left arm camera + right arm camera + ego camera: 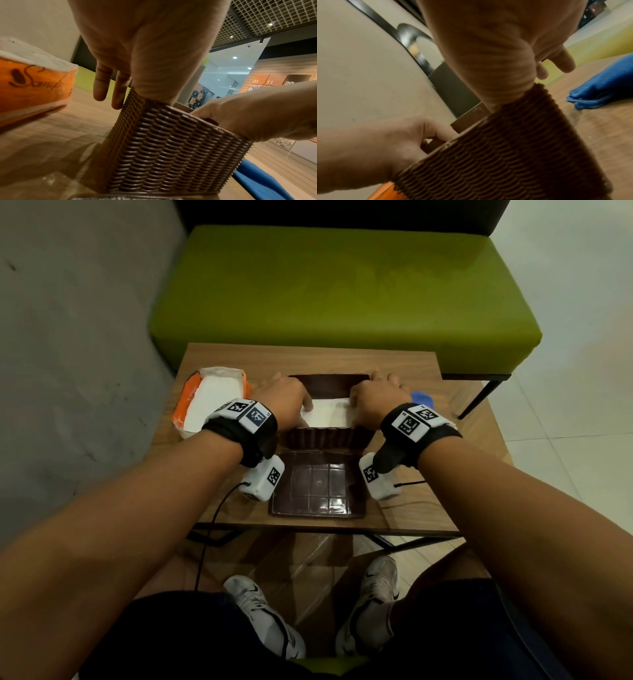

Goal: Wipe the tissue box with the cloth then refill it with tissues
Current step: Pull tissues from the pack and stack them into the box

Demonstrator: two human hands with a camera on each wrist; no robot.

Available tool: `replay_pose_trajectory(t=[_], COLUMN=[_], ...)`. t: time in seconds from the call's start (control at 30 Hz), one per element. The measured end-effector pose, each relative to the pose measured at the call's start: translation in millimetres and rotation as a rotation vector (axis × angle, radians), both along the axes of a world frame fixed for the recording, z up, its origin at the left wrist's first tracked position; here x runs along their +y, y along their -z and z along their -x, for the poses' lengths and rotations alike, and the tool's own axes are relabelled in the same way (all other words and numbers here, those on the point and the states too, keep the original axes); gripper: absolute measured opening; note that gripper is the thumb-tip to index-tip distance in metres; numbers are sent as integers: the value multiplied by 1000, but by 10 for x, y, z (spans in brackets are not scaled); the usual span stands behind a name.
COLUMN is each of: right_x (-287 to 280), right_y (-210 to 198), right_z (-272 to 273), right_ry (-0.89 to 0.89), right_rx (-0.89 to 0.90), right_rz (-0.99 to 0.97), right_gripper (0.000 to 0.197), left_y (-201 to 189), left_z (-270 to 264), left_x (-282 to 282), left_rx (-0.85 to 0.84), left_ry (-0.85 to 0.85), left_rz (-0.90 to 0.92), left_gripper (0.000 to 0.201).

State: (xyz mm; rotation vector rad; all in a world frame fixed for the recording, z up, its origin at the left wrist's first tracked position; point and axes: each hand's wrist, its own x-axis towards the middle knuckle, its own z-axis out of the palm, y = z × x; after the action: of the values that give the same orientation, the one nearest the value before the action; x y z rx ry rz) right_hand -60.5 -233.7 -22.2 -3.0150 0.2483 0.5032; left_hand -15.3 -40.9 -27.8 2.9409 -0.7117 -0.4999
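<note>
From the head view we see the left hand [287,402] and right hand [376,400] pressing white tissues [327,413] into the woven tissue box [325,436] mid-bench [404,364]; fingers relaxed, thumbs inside. Only wrist views show the weave; the blue cloth [606,83] lies right.

Dim, warm indoor light; the head view bows at its edges. Both wrist views are soft and motion-blurred, with bright ceiling spots behind and shadows on the desk [51,135].
</note>
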Motion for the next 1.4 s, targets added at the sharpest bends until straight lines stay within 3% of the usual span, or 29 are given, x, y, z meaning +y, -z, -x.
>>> replay_pose_trajectory(t=[0.2,0.37,0.47,0.6,0.8,0.87,0.93,1.03,1.1,1.23,1.4], right_x=[76,-34,-138,-222,-188,-123,1,333,651,1332,1862], right_y=[24,-54,-137,-211,-228,-288,-403,-620,-733,-722,-395], right_z=[-119,-65,17,92,183,198,189,96,16,-175,-457], right_ry=[47,-8,-67,6,10,-30,-108,-225,-317,-553,-614], right_rx=[102,107,52,-30,-180,-285,-392,-441,-408,-247,-86], right_rz=[41,-51,-176,-396,-390,-325,-298,-389,-454,-493,-385], right_gripper=[43,43,39,34,22,11,10,16,15,14,32], left_y=[-33,-52,-77,-189,-349,-454,-509,-418,-303,-250,-151], left_z=[-11,5,28,76,174,197,158,-32,-126,34,-10], left_x=[-47,-47,-14,70,234,356,588,1106,1422,1618,1650], left_rx=[68,65,71,63,-10,-72,-126,-87,4,131,138], left_ry=[-18,-20,-22,-16,-50,-156,-363,-688,-837,-870,-827], left_rz=[-28,-13,47,169,295,396,458,542,525,438,377], left_gripper=[46,47,44,33,24,15,7,15,30,30,26])
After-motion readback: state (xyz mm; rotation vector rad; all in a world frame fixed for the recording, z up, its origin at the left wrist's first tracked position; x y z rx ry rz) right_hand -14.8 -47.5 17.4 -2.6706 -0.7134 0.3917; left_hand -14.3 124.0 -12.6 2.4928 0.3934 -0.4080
